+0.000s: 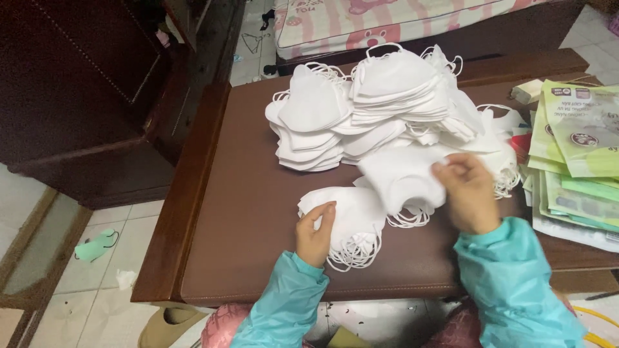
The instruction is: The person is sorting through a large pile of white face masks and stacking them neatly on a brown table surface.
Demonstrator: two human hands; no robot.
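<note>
My left hand (315, 233) rests on the near edge of a small stack of white face masks (351, 216) on the brown table (245, 212), fingers pinching the stack's edge. My right hand (467, 190) holds a single white mask (400, 177) by its right side, lifted slightly over that stack. Behind them lies a big heap of white masks (380, 109) with elastic ear loops, piled in several uneven stacks across the table's middle and back.
Green and white flat packaging bags (580, 154) are stacked at the table's right edge. A dark wooden cabinet (84, 96) stands to the left. A green mask (95, 245) lies on the tiled floor. A pink striped mattress (387, 19) sits beyond the table.
</note>
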